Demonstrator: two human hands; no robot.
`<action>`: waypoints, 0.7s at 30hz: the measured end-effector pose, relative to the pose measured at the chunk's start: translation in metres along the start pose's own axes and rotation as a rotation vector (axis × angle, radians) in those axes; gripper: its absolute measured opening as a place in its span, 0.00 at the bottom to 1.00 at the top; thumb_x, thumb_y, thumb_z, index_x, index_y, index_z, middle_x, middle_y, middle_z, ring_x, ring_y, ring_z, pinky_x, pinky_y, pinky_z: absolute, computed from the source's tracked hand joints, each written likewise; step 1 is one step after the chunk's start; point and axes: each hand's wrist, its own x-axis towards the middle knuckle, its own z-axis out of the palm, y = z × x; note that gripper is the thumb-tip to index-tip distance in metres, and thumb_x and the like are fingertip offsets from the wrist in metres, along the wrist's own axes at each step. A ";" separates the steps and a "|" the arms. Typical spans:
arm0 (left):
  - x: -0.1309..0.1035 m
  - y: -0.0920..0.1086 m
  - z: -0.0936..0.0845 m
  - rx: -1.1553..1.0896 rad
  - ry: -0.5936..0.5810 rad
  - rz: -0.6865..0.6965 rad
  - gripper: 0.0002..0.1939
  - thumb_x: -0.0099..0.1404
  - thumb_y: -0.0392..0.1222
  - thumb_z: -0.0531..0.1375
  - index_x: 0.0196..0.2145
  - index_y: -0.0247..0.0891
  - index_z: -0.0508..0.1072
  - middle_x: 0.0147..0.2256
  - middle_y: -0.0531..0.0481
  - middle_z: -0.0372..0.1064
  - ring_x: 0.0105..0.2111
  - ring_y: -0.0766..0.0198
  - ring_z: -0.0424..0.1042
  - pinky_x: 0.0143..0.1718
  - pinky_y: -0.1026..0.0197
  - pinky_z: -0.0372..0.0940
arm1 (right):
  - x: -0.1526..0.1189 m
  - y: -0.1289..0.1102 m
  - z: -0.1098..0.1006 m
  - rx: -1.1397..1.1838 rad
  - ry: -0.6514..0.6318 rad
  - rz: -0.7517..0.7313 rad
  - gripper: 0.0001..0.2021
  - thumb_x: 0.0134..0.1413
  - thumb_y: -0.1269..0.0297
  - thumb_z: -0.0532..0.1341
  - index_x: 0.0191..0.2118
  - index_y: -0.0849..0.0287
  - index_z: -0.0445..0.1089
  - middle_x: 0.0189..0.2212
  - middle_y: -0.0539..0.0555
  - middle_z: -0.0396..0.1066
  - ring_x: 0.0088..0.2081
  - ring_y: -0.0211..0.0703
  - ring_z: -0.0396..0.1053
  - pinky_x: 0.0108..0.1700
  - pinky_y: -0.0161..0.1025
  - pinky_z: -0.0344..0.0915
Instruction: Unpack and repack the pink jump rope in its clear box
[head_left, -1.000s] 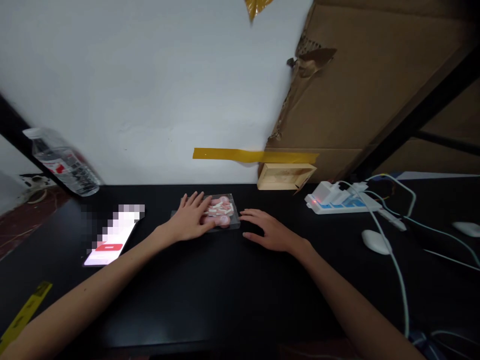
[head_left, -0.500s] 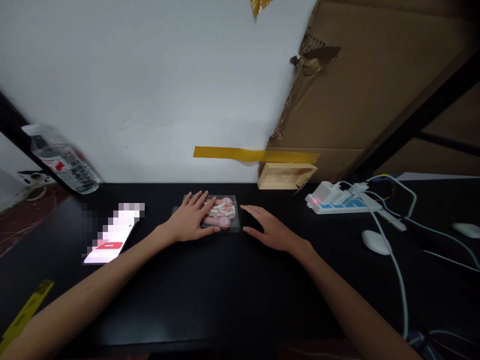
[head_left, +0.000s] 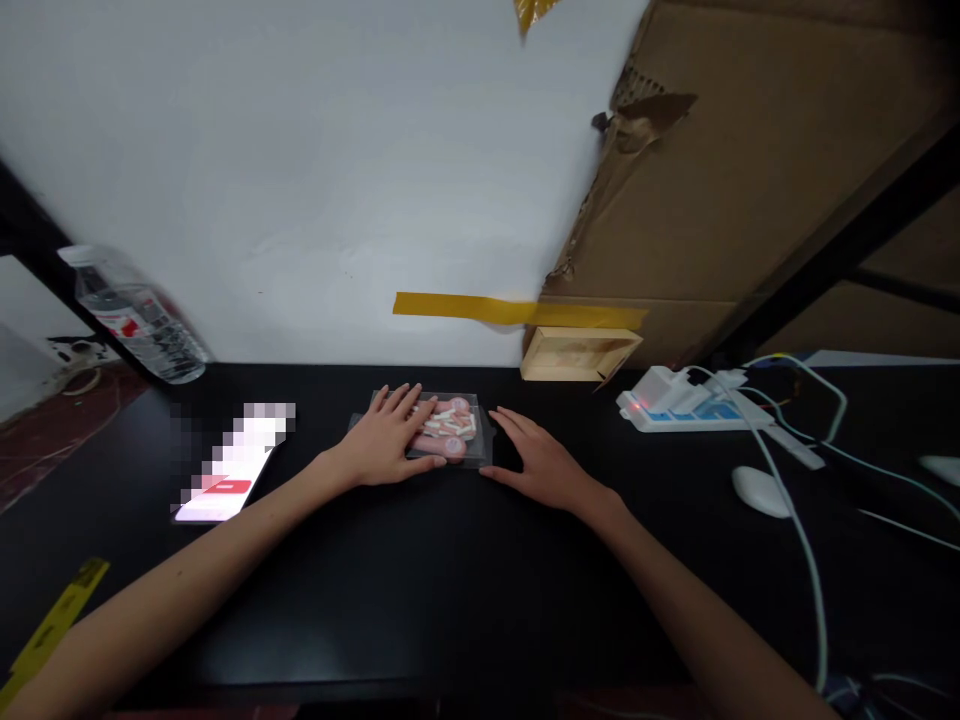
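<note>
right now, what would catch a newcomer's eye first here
Mid-table, the left hand lies flat on a clear box of pink sweets, with the right hand flat on the black table beside it. A lit phone glows to the left, and a white power strip sits to the right.

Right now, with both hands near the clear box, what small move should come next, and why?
Probably bring the right hand a little to its left, onto the side of the clear box. The left hand lies flat on the box's left part, while the right hand rests open on the black table just beside its right edge, whether touching is unclear. Both hands could then steady it.
</note>
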 end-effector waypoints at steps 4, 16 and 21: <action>-0.001 0.000 0.000 -0.013 -0.002 -0.004 0.45 0.65 0.73 0.49 0.69 0.40 0.51 0.69 0.38 0.44 0.68 0.37 0.43 0.66 0.36 0.37 | -0.002 0.004 -0.008 -0.008 -0.031 -0.010 0.41 0.58 0.41 0.59 0.70 0.58 0.52 0.67 0.66 0.55 0.67 0.61 0.55 0.65 0.59 0.57; -0.001 0.001 -0.001 -0.008 -0.001 0.001 0.45 0.65 0.72 0.50 0.68 0.40 0.51 0.69 0.38 0.45 0.68 0.37 0.43 0.66 0.36 0.37 | -0.002 0.003 -0.014 0.037 0.003 -0.066 0.34 0.68 0.47 0.47 0.73 0.52 0.38 0.71 0.60 0.46 0.70 0.55 0.48 0.67 0.57 0.54; 0.000 0.001 -0.002 -0.025 0.006 0.012 0.43 0.65 0.72 0.50 0.68 0.42 0.52 0.69 0.40 0.46 0.68 0.37 0.44 0.66 0.35 0.38 | -0.001 0.006 -0.005 0.020 -0.011 -0.082 0.34 0.68 0.48 0.50 0.73 0.50 0.39 0.71 0.60 0.46 0.69 0.57 0.50 0.66 0.58 0.55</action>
